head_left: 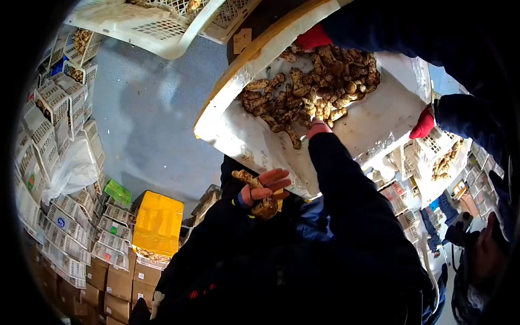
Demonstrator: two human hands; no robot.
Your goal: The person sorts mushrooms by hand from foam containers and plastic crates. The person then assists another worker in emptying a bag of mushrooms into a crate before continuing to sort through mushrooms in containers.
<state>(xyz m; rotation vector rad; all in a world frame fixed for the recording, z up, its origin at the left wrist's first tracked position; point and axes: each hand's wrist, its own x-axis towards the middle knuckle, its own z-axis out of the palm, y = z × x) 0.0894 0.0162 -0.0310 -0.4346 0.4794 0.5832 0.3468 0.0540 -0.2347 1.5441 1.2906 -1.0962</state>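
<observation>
A white foam box (238, 130) with a worn tan rim is tilted before me, a heap of brown, dirt-flecked mushrooms (303, 86) in it. My right hand (318, 128) reaches in at the heap's near edge. Its fingertips close on a pale mushroom there, partly hidden by the pile. Below the box, my left hand (265, 187) is turned palm up, fingers extended, with a thick mushroom (264, 208) cradled against it and a stem end showing by the thumb. A co-worker's red-gloved hands (422, 123) are at the box's far side and right edge.
White plastic crates (54, 103) are stacked along the left, near a yellow box (157, 223) and cardboard cartons (119, 281). Another white crate (162, 30) stands at the top. More crates with mushrooms (447, 162) and a person (487, 249) are at the right.
</observation>
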